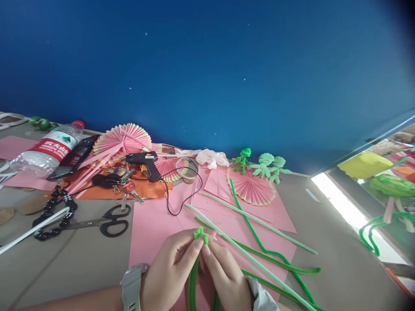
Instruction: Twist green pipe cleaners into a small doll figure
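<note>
At the bottom middle, my left hand (173,263) and my right hand (223,270) meet, their fingertips pinching a bright green pipe cleaner (192,280). Its upper part is bent into a small lump between the fingers, and two long ends hang below. On the left wrist is a grey watch. Right of the hands, loose pipe cleaners lie across the pink paper (152,224): a pale green one (253,255), a second pale one (259,222) and darker green ones (275,259). Twisted green pipe-cleaner figures (266,164) stand at the back.
Black scissors (113,221), keys (129,190) and a beaded bracelet (42,216) lie on the left. A black glue gun (145,163) with a cord rests beside pink paper fans (123,140). A plastic bottle (48,149) lies far left. The blue wall (207,77) rises behind.
</note>
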`<state>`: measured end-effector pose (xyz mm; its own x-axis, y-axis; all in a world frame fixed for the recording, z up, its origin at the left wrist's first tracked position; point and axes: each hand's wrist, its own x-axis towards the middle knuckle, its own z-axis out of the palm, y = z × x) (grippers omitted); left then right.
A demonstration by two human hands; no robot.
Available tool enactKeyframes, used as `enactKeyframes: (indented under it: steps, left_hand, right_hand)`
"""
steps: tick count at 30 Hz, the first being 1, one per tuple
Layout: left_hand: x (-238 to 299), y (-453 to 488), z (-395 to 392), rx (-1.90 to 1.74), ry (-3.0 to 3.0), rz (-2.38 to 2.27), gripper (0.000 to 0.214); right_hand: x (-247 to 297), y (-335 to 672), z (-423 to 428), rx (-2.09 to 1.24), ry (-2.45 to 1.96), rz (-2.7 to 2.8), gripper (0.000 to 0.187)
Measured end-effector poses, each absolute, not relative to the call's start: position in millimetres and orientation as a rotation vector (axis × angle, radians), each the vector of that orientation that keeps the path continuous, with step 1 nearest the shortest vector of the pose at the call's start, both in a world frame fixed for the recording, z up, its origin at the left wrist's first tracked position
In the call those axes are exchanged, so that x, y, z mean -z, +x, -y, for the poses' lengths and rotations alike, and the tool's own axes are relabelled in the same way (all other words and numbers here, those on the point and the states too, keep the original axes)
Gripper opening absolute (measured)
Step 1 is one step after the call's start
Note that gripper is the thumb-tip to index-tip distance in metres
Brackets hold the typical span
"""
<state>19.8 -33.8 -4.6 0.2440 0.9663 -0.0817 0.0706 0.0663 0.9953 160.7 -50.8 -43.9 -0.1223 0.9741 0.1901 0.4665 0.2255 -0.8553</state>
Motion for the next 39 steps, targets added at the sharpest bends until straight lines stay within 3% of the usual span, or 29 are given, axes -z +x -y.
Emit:
enactKeyframes:
  steps: [10,16,24,29,33,39]
  left_hand:
    - [4.5,22.6,33.8,-0.890,1.229,-1.094,0.035]
    - [3.5,19.2,37.1,-0.899,1.337,-1.035,0.030]
    - [4.6,16.7,38.3,-0.830,1.280,-0.990,0.026]
    - [6.0,15.4,33.5,-0.902,1.216,-1.075,0.027]
    - [7.2,11.6,28.3,-1.001,1.155,-1.247,0.022]
    - [4.2,17.9,31.3,-0.894,1.039,-1.036,0.025]
  right_hand:
    - [31.8,157.6,48.3,-0.866,-1.380,1.622,0.025]
    - [14.4,165.0,39.1,-1.474,-1.191,1.626,0.041]
    - [9.6,170.4,30.0,-1.831,-0.922,1.618,0.042]
    - [17.8,165.7,40.5,-1.431,-1.247,1.671,0.031]
    - [16.7,169.1,39.8,-1.041,-1.167,1.732,0.021]
    - [17.7,179.1,28.7,-0.844,-1.125,1.881,0.034]
